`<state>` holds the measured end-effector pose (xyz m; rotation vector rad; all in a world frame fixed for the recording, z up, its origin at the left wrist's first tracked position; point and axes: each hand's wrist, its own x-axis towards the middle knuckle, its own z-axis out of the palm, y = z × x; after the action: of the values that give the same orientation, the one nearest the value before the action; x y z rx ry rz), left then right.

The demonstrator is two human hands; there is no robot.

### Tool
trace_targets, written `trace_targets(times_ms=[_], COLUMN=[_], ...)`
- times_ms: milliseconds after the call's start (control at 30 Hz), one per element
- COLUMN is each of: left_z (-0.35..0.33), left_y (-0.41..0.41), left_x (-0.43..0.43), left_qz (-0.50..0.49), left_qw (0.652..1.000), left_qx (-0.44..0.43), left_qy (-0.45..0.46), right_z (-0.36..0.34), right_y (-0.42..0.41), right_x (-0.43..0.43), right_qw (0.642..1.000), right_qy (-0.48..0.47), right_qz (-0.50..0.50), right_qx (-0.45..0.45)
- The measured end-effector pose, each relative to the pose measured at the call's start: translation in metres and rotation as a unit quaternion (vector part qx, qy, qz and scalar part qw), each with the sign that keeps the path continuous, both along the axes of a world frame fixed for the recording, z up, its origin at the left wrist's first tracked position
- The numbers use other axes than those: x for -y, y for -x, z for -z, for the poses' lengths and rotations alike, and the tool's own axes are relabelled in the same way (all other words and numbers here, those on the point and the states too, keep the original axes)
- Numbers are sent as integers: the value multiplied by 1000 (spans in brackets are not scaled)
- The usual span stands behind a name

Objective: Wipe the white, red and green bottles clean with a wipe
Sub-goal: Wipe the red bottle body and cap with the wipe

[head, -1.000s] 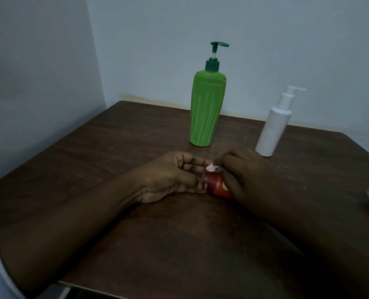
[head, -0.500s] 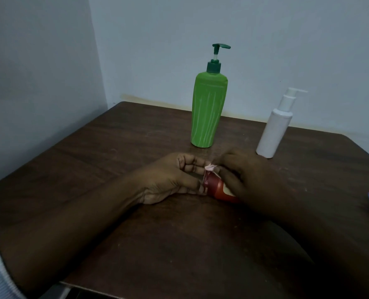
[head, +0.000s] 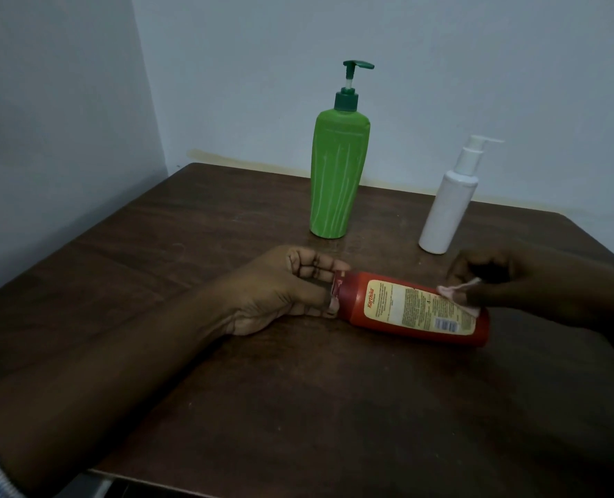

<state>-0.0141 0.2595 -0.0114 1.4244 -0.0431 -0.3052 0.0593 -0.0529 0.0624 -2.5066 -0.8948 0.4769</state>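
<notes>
dark wood table in corner, pale walls; left hand grips red bottle cap, right hand pinches wipe.

Prob home rm: wood table in corner, bare pale walls, green pump bottle, white pump bottle.

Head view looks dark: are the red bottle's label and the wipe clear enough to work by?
Head view: dim, no glare; the label on the red bottle is sharp; the wipe shows pale against the right hand, itself lost in shadow; the white bottle leans, probably lens distortion.
</notes>
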Motion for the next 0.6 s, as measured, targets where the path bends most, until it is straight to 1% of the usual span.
trace_targets(times_ms=[67,133,200,267,333,367,400,433,500,600], left_z=[1,2,1,0,2,3,4,5,3,2], left_y=[0,-1,-1,-1,-1,-1,-1,-1,0,0], left_x=[0,0,-1,-3,-5,-4,-4,-3,-1,-1], left_qz=[3,9,16,23,27,27,28,28,28,16], left_qw=[1000,1000,1000,1000,1000,999,999,999,1000,1000], left_qx=[-1,-2,-1,4,13,16,17,16,11,6], left_qy=[-3,-4,-2,1,6,6,5,5,7,3], right_z=[1,6,15,28,38,41,41,38,29,13], right_y=[2,7,16,25,33,34,33,32,26,11], right_x=[4,-11,-38,-69,-94,-101,-103,-101,-87,-49], right_qw=[1000,999,994,980,955,945,941,944,964,990], right_qy=[-11,-37,-79,-112,-122,-120,-118,-119,-109,-37], right_qz=[3,-1,1,-19,-64,-81,-88,-88,-77,-51], right_qx=[-14,19,78,164,262,293,304,294,231,127])
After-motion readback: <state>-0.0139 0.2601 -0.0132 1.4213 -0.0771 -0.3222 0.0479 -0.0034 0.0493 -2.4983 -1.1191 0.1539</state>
